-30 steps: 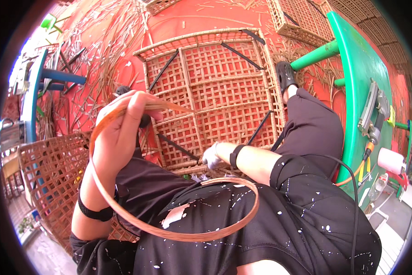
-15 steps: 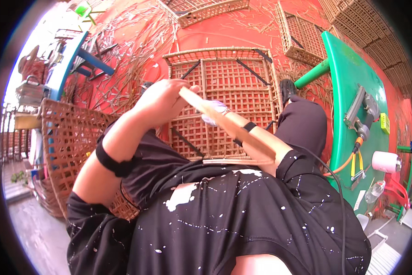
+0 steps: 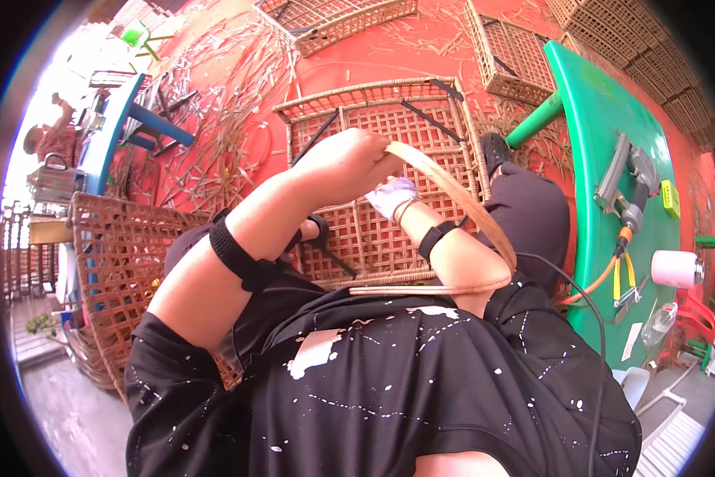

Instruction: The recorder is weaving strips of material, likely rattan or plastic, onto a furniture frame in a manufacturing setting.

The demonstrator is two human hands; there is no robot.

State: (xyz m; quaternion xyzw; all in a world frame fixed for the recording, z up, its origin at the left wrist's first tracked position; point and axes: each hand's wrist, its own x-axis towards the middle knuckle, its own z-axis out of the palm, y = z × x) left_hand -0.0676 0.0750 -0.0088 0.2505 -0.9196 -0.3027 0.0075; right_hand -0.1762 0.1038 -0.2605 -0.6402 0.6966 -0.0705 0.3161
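Left hand (image 3: pixel 345 163) pinches the rattan strip (image 3: pixel 453 191) above the woven panel (image 3: pixel 389 151); right hand (image 3: pixel 393 199) unclear, green table (image 3: pixel 596 135) beside.

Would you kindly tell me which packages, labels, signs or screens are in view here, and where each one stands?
Yellow label-like tag: small rectangle on the green table, far right edge.
White paper slip: narrow strip at the table's near end.
Clear plastic bottle: lying beside that slip.
No signs or screens show.

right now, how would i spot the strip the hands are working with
Start at the big square woven panel lying on the red floor before the person. Over it, the left hand pinches one end of a flat tan cane strip that arcs past the right hand. Unlike the thin loose reeds scattered around, it is wide, smooth and bent into a loop.
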